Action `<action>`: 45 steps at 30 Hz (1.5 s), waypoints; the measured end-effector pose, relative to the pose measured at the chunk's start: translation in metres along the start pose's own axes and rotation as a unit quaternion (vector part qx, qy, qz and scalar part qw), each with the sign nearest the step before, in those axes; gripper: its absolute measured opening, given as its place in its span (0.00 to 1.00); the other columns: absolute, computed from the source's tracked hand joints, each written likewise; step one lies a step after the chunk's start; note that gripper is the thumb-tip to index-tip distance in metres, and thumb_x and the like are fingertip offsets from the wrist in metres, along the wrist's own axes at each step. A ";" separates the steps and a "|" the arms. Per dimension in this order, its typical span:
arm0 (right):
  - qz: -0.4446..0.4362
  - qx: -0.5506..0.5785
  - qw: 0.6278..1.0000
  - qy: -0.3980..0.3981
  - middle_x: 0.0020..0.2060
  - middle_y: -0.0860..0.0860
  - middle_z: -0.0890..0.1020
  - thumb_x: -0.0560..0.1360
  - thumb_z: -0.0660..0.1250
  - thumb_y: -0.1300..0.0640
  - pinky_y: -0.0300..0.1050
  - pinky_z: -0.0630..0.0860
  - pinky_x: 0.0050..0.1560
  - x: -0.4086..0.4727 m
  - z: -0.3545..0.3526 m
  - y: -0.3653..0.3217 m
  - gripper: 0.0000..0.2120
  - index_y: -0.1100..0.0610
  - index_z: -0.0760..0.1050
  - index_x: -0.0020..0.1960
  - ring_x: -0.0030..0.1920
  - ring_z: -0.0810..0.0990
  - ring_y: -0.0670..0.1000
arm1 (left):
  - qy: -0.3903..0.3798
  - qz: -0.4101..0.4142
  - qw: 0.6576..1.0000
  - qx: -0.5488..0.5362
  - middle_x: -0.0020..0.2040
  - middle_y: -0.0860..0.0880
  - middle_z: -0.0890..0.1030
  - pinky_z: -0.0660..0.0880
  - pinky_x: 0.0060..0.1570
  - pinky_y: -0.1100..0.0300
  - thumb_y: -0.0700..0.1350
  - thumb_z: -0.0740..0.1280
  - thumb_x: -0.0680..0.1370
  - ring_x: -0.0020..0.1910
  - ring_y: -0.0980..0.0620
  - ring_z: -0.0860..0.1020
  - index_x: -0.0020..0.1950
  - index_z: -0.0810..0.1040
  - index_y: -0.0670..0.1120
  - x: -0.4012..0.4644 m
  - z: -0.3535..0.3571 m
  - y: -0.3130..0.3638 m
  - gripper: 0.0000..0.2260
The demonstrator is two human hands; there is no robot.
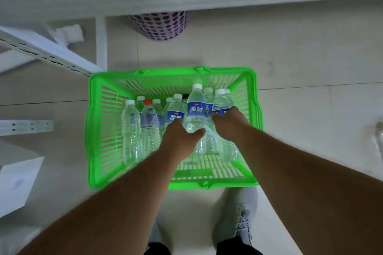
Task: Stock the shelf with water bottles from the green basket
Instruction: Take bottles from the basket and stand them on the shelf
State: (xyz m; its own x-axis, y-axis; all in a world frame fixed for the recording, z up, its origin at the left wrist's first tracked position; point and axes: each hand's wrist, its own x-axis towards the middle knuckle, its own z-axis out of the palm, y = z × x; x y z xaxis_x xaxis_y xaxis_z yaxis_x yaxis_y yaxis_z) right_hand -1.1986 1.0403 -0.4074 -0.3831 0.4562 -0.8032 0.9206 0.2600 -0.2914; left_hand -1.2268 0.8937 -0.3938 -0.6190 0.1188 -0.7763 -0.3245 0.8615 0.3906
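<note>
Nearby, purple bin (160,25) behind green basket (97,130).

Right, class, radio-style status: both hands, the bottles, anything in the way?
Left hand closed on a bottle. Right hand on another. Bottles upright in green basket, one red cap. Nothing in the way.

arms: bare, no sleeves | shoe (240,219): grey, laced | trouser hems (234,247): black

Upright water bottles (195,107) in green basket (97,130)
</note>
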 end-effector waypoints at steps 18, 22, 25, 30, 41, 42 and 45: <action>-0.008 0.029 0.996 0.084 0.52 0.57 0.78 0.75 0.70 0.42 0.44 0.71 0.43 0.016 0.015 0.021 0.23 0.61 0.70 0.56 0.52 0.79 0.60 | -0.014 -0.064 0.993 -0.095 0.57 0.44 0.79 0.74 0.46 0.58 0.52 0.77 0.70 0.46 0.50 0.77 0.63 0.75 0.40 0.014 0.008 -0.014 0.27; -0.051 0.084 0.991 0.093 0.38 0.50 0.78 0.72 0.70 0.39 0.39 0.64 0.25 -0.044 -0.019 0.001 0.22 0.59 0.75 0.50 0.34 0.76 0.51 | -0.011 -0.049 0.993 -0.111 0.67 0.42 0.75 0.71 0.60 0.54 0.53 0.77 0.70 0.64 0.44 0.75 0.69 0.71 0.39 -0.050 -0.038 -0.005 0.33; -0.085 0.123 0.984 0.100 0.35 0.47 0.80 0.72 0.70 0.40 0.38 0.65 0.27 -0.111 -0.062 -0.028 0.19 0.56 0.79 0.49 0.32 0.76 0.44 | 0.003 -0.007 0.993 -0.116 0.51 0.54 0.78 0.69 0.45 0.66 0.50 0.78 0.70 0.53 0.53 0.76 0.56 0.76 0.46 -0.111 -0.085 0.012 0.19; -0.147 0.159 0.970 0.115 0.38 0.43 0.77 0.74 0.71 0.44 0.42 0.69 0.41 -0.255 -0.144 -0.089 0.13 0.51 0.73 0.50 0.40 0.77 0.50 | 0.004 0.063 0.987 -0.145 0.41 0.59 0.78 0.68 0.33 0.79 0.42 0.77 0.70 0.35 0.71 0.76 0.44 0.75 0.53 -0.225 -0.176 0.045 0.13; -0.317 0.186 0.916 0.161 0.51 0.43 0.83 0.72 0.74 0.45 0.35 0.74 0.43 -0.550 -0.276 -0.178 0.22 0.49 0.74 0.63 0.49 0.82 0.44 | 0.046 0.202 0.961 -0.183 0.50 0.55 0.84 0.78 0.52 0.58 0.46 0.79 0.66 0.48 0.59 0.82 0.55 0.78 0.53 -0.468 -0.345 0.113 0.20; -0.331 0.189 0.910 0.164 0.50 0.43 0.84 0.72 0.75 0.45 0.35 0.74 0.43 -0.571 -0.285 -0.181 0.22 0.50 0.75 0.62 0.49 0.82 0.44 | 0.052 0.215 0.957 -0.187 0.49 0.55 0.84 0.78 0.49 0.61 0.45 0.79 0.67 0.48 0.59 0.82 0.55 0.77 0.53 -0.486 -0.354 0.118 0.20; -0.371 0.196 0.892 0.169 0.47 0.43 0.84 0.72 0.75 0.48 0.32 0.74 0.41 -0.624 -0.311 -0.186 0.18 0.52 0.77 0.59 0.45 0.82 0.39 | 0.078 0.247 0.944 -0.205 0.49 0.56 0.84 0.76 0.45 0.64 0.45 0.79 0.67 0.47 0.60 0.82 0.55 0.77 0.54 -0.535 -0.372 0.130 0.20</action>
State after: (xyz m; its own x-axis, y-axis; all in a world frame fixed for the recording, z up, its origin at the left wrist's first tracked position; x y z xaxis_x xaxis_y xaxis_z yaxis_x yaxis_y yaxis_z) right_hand -1.1540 0.9721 0.3093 -0.8379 0.5302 -0.1297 0.3345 0.3109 -0.8897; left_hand -1.2040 0.7590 0.2561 -0.8541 0.3545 -0.3806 -0.1994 0.4526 0.8691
